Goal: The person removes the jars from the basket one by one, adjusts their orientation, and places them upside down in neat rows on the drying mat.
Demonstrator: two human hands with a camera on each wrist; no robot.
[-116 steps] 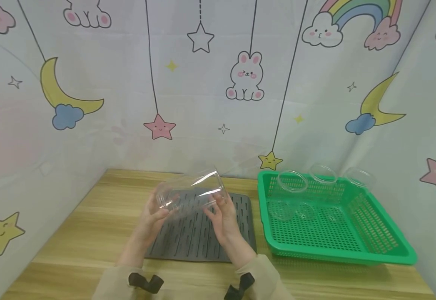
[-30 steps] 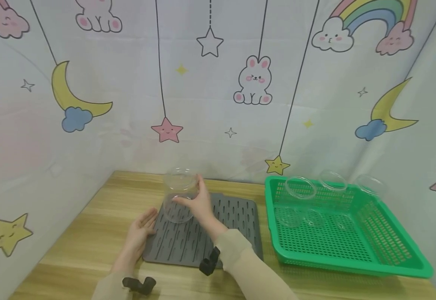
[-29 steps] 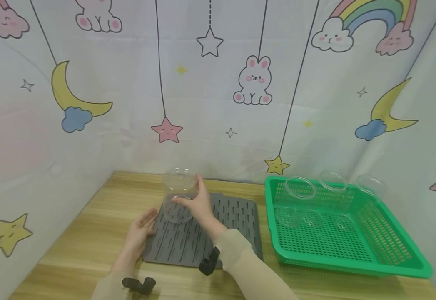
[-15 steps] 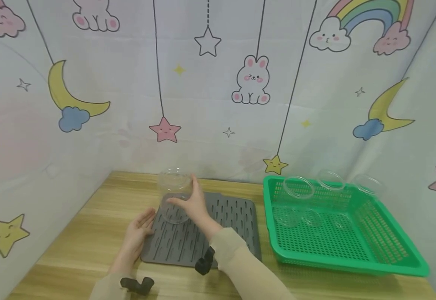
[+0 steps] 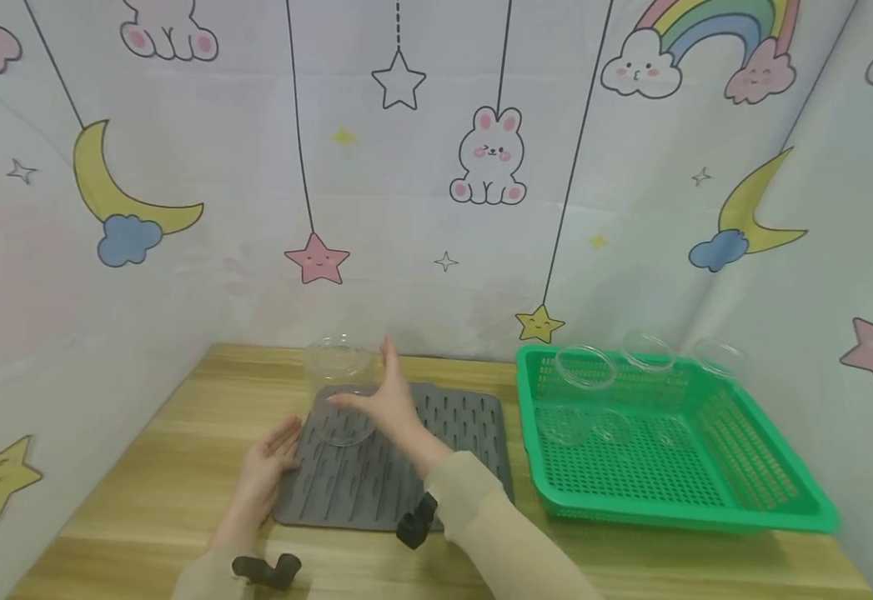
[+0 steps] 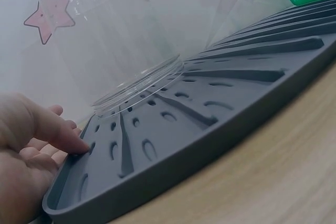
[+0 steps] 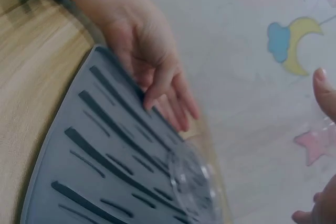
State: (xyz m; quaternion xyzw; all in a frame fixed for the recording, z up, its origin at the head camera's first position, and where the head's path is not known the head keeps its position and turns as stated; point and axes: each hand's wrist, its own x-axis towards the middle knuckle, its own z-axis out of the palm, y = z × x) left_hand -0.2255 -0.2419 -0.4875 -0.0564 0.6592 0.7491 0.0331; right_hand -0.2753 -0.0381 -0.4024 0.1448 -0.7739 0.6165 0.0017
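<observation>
Backdrop (image 5: 398,192): hung behind the table, printed with stars, moons, clouds and a rabbit.
Table (image 5: 173,467): wood-grained, bearing basket and mat.
Green basket (image 5: 676,511): perforated, set at the right, just beside the mat.
Gray mat (image 5: 338,492): slotted and ridged, flat on the table.
Clear vessel (image 5: 323,379): cylindrical, upright on the left rear part of the mat, well apart from the basket; probably light, stiff and smooth, hence slippery if damp; of unclear material, fragile if glass.
Basket vessels (image 5: 574,398): three, likewise clear, inside the basket toward the rear.
Right hand (image 5: 391,398): spread wide at the vessel's right side, with thumb across the front and fingers extended; impossible to tell whether touching the wall.
Left hand (image 5: 267,462): outstretched and relaxed at the mat's left edge, touching it with one digit; holding nothing visible.
Vessel wall: best taken midway up, from opposite sides, with light, even pressure.
Top edge (image 5: 340,377): best left unpinched, as likely the weakest part.
</observation>
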